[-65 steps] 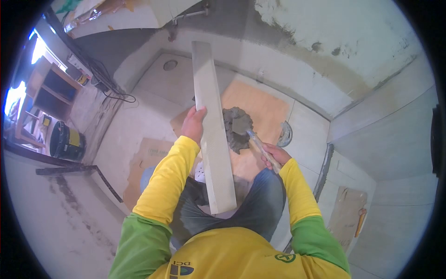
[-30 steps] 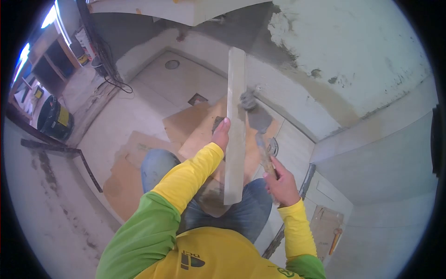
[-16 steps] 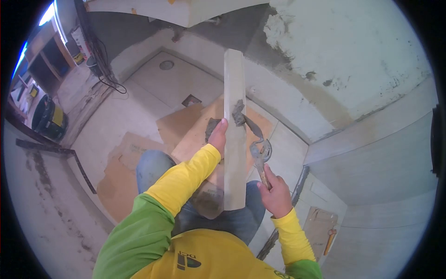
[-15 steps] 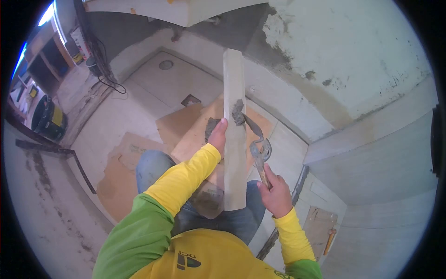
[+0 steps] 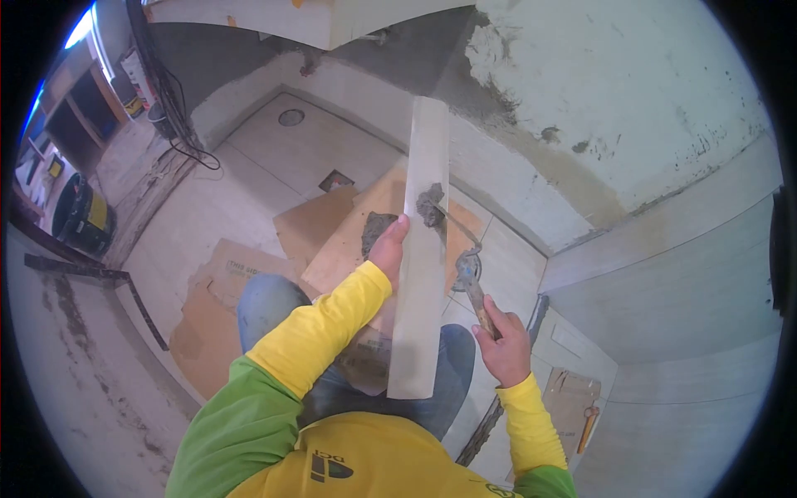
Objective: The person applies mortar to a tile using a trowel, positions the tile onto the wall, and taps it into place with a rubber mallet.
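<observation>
My left hand (image 5: 388, 251) grips the left edge of a long, pale tile strip (image 5: 422, 307), which stands tilted above my knees. On the strip's face sits a lump of grey mortar (image 5: 430, 204). My right hand (image 5: 505, 347) is closed around the wooden handle of a trowel (image 5: 470, 270). The trowel's blade is seen nearly edge-on, its tip touching the lump. Behind my left hand, a heap of mortar (image 5: 378, 230) rests on a light brown board (image 5: 332, 264), partly hidden by the hand.
Flattened cardboard (image 5: 207, 336) covers floor tiles to the left. A round drain (image 5: 291, 117) and a square floor opening (image 5: 336, 180) lie ahead. A black bucket (image 5: 83, 217) stands far left. At lower right, an orange-handled tool (image 5: 589, 429) lies by another cardboard piece (image 5: 564, 407).
The strip has tilted, its top going right and its bottom left and nearer to me. My right hand has shifted slightly right and down, and the trowel blade has turned edge-on.
</observation>
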{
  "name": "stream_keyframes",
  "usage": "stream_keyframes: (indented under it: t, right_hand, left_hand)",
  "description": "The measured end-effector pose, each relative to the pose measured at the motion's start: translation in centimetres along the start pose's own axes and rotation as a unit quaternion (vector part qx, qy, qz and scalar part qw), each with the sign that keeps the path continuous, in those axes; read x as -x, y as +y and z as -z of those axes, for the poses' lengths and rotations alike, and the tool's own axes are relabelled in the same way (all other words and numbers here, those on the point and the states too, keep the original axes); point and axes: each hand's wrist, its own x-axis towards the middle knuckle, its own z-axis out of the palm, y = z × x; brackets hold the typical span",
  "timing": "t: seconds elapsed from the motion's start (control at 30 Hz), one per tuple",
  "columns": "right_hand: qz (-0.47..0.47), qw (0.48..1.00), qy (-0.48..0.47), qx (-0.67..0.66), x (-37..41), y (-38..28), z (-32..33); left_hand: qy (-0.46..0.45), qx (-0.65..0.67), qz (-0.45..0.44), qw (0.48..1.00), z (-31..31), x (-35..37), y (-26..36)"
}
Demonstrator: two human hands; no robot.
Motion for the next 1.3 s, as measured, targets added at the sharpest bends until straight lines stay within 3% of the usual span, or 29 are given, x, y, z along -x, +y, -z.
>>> stream_keyframes:
  t: [0.13,0.27,0.33,0.63,0.93,1.07,1.13,1.3]
  right_hand:
    - [0.057,0.998,0.039,-0.004,-0.6,3.0,-0.9]
    - [0.043,0.997,0.054,-0.017,-0.8,4.5,-1.9]
    - [0.096,0.992,0.085,-0.025,-0.5,5.1,-2.8]
    - [0.053,0.996,0.051,-0.054,0.1,4.1,-2.4]
    - [0.072,0.995,0.03,-0.059,0.1,2.9,-0.9]
    - [0.104,0.989,0.05,-0.086,0.3,3.6,-1.4]
    - [0.08,0.991,0.048,-0.1,-0.3,3.8,-1.2]
    - [0.088,0.99,0.088,-0.071,-1.0,5.3,-1.5]
  left_hand:
    - [-0.003,-0.032,0.018,0.999,0.4,-0.5,0.1]
    - [-0.017,-0.038,0.025,0.999,-0.4,-0.1,0.6]
    - [0.007,-0.058,0.025,0.998,-0.9,0.3,0.7]
    - [0.041,-0.12,-0.022,0.992,-0.4,-0.1,0.5]
    - [0.054,-0.172,-0.065,0.981,-0.7,-0.6,0.8]
    - [0.04,-0.167,-0.056,0.984,-0.1,-0.7,0.6]
    - [0.018,-0.088,-0.011,0.996,-0.5,-0.8,1.1]
    - [0.019,-0.12,-0.022,0.992,-0.2,-0.9,1.2]
